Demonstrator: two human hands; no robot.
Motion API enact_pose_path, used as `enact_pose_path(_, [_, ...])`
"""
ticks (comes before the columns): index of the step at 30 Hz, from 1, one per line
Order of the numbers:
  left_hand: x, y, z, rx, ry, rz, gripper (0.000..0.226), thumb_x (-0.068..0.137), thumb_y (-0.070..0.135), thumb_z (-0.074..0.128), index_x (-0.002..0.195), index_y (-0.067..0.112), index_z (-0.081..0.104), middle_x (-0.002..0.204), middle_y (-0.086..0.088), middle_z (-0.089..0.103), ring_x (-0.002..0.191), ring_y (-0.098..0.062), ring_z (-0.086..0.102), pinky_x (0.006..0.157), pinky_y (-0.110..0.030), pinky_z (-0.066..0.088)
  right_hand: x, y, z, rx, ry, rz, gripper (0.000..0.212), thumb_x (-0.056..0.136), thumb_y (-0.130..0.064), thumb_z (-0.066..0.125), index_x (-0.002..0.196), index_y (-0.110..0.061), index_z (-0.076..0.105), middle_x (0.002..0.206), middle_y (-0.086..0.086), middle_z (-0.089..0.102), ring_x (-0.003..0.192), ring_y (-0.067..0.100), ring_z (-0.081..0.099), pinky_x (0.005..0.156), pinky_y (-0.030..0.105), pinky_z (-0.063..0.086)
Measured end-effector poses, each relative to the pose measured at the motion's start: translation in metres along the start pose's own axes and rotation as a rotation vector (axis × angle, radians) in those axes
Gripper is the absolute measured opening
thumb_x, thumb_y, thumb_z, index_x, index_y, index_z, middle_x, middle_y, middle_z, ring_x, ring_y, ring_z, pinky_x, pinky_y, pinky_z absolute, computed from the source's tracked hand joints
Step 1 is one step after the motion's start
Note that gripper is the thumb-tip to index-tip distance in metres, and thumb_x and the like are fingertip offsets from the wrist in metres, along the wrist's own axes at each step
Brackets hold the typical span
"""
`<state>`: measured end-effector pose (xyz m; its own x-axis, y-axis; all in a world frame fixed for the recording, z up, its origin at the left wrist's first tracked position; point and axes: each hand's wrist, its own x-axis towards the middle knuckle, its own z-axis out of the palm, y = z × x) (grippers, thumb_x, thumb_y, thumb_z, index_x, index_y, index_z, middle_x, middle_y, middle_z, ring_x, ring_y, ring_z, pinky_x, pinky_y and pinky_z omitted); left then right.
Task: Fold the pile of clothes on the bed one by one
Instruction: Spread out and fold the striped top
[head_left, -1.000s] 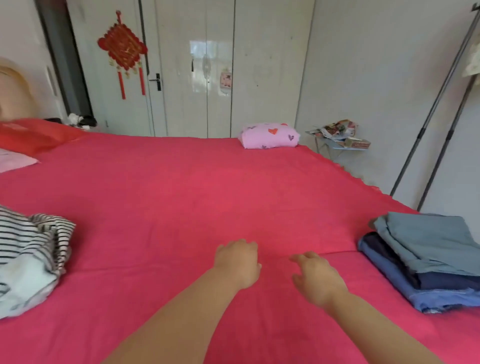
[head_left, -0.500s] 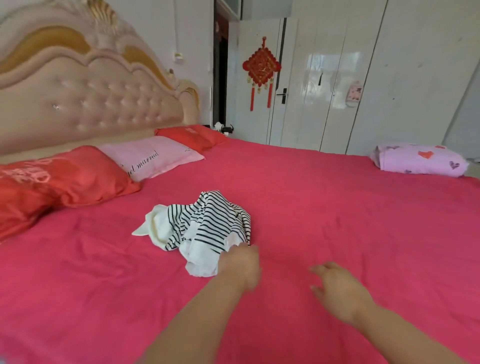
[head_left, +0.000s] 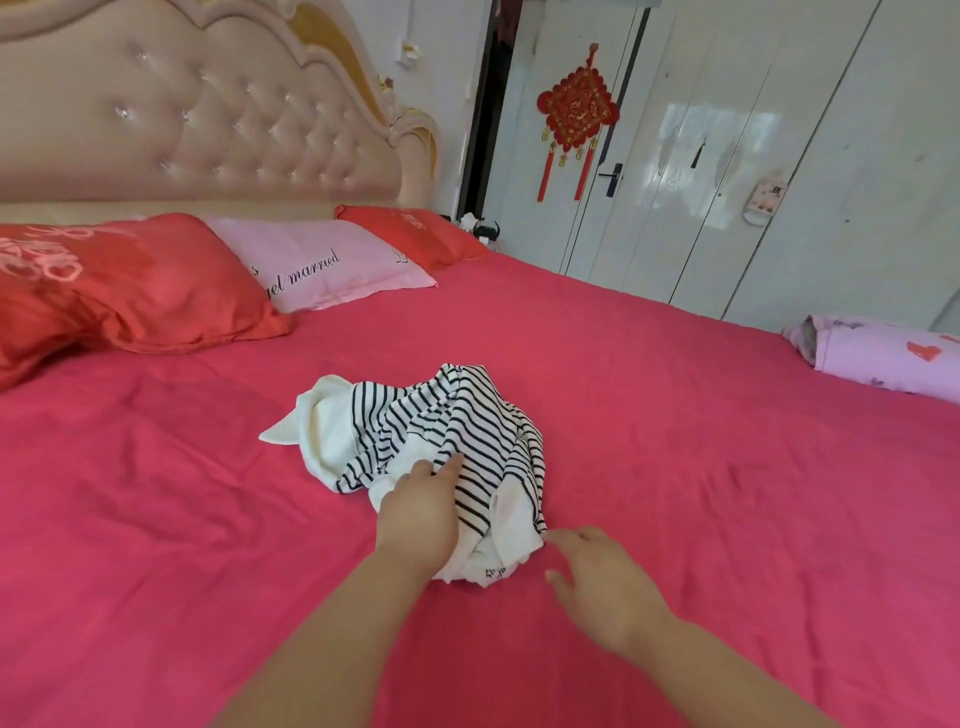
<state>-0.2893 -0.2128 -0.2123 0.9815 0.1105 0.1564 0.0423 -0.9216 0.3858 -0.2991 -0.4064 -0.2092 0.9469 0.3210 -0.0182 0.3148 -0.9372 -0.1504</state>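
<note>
Centre of frame: a crumpled striped garment (head_left: 467, 415) on the pink bed sheet (head_left: 727, 493). My left hand (head_left: 418, 512) lies on its near side, fingers fairly straight. My right hand (head_left: 605, 587), fingers loosely spread, holds nothing just right of the garment (contact unclear). Pillows (head_left: 322, 265) lie upper left.

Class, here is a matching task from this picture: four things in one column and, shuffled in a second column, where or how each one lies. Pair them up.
1 striped garment
2 left hand
3 right hand
4 pink pillow

A near the headboard
B touching the stripes
C crumpled on the red sheet
D fingers spread, beside the garment's near corner

Pairs: 1-C, 2-B, 3-D, 4-A
</note>
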Motion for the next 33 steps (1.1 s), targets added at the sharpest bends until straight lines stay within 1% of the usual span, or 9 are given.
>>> enact_pose_path(4, [-0.02, 0.033, 0.026, -0.182, 0.103, 0.22, 0.053, 0.083, 0.001, 0.039, 0.133, 0.017, 0.045, 0.114, -0.005, 0.051, 0.098, -0.022, 0.055, 0.077, -0.028, 0.04, 0.019, 0.0, -0.019, 0.225, 0.14, 0.024, 0.041, 0.098, -0.036, 0.038, 0.136, -0.021, 0.043, 0.134, 0.003, 0.051, 0.125, 0.019, 0.044, 0.102, 0.028, 0.034])
enact_pose_path(8, [-0.057, 0.066, 0.05, -0.324, 0.151, 0.468, 0.043, 0.064, 0.004, 0.04, 0.096, 0.021, 0.063, 0.083, 0.002, 0.059, 0.076, -0.017, 0.059, 0.059, -0.023, 0.048, 0.014, -0.014, -0.054, 0.494, 0.231, -0.016, 0.047, 0.096, -0.037, 0.045, 0.137, -0.014, 0.042, 0.128, -0.006, 0.051, 0.122, 0.012, 0.045, 0.088, 0.012, 0.028])
enact_pose_path(13, [-0.102, 0.109, 0.076, -0.262, 0.114, 0.716, 0.031, 0.067, 0.021, 0.046, 0.084, 0.028, 0.071, 0.08, 0.011, 0.066, 0.069, -0.009, 0.061, 0.055, -0.019, 0.048, -0.002, -0.016, -0.051, 0.333, -0.104, -0.06, 0.088, 0.085, -0.035, 0.063, 0.15, -0.017, 0.006, 0.152, -0.002, 0.026, 0.136, 0.014, 0.028, 0.103, 0.015, 0.022])
enact_pose_path(17, [-0.126, 0.124, 0.098, -0.148, -0.027, 0.826, 0.028, 0.073, 0.032, 0.05, 0.096, 0.038, 0.066, 0.095, 0.021, 0.064, 0.083, 0.0, 0.06, 0.067, -0.011, 0.049, -0.03, 0.004, -0.039, -0.076, -0.141, -0.141, 0.051, 0.088, -0.002, 0.038, 0.137, -0.015, 0.042, 0.134, 0.008, 0.051, 0.122, 0.024, 0.046, 0.093, 0.028, 0.038])
enact_pose_path(22, [-0.17, 0.157, 0.084, 0.018, -0.278, 0.757, 0.023, 0.072, 0.049, 0.036, 0.068, 0.05, 0.059, 0.079, 0.031, 0.049, 0.074, 0.012, 0.04, 0.056, -0.002, 0.027, -0.07, 0.066, -0.062, 0.08, 0.025, 0.068, 0.041, 0.079, 0.005, 0.041, 0.107, -0.012, 0.065, 0.108, 0.005, 0.068, 0.099, 0.021, 0.059, 0.078, 0.025, 0.041])
enact_pose_path(24, [-0.171, 0.166, 0.059, 0.037, -0.302, 0.975, 0.032, 0.085, 0.032, 0.038, 0.093, 0.052, 0.061, 0.109, 0.031, 0.055, 0.102, 0.011, 0.046, 0.091, -0.008, 0.034, -0.092, 0.094, -0.082, 0.099, 0.066, 0.176, 0.042, 0.08, 0.006, 0.043, 0.11, -0.013, 0.066, 0.112, 0.003, 0.067, 0.104, 0.02, 0.058, 0.076, 0.018, 0.037])
enact_pose_path(26, [-0.176, 0.179, 0.052, -0.057, -0.117, 1.138, 0.025, 0.089, 0.038, 0.044, 0.109, 0.042, 0.057, 0.139, 0.016, 0.042, 0.128, 0.0, 0.034, 0.114, -0.034, 0.019, -0.119, 0.122, -0.105, 0.148, 0.096, 0.28, 0.044, 0.078, 0.01, 0.042, 0.107, -0.012, 0.067, 0.104, 0.004, 0.066, 0.099, 0.018, 0.056, 0.07, 0.017, 0.038])
enact_pose_path(29, [-0.193, 0.195, 0.051, -0.256, -0.221, 1.096, 0.044, 0.088, 0.032, 0.041, 0.132, 0.033, 0.039, 0.127, -0.001, 0.05, 0.113, -0.02, 0.05, 0.095, -0.035, 0.043, -0.166, 0.169, -0.124, 0.227, 0.13, 0.496, 0.04, 0.078, 0.012, 0.04, 0.084, -0.02, 0.063, 0.089, 0.003, 0.06, 0.089, 0.019, 0.051, 0.071, 0.024, 0.034])
enact_pose_path(33, [-0.202, 0.185, 0.059, -0.202, -0.083, 0.963, 0.049, 0.078, 0.027, 0.046, 0.127, 0.031, 0.042, 0.112, 0.009, 0.062, 0.096, -0.009, 0.062, 0.077, -0.021, 0.053, -0.228, 0.233, -0.116, 0.179, 0.171, 0.714, 0.037, 0.079, 0.011, 0.043, 0.08, -0.02, 0.064, 0.094, 0.011, 0.065, 0.085, 0.023, 0.051, 0.07, 0.029, 0.036])
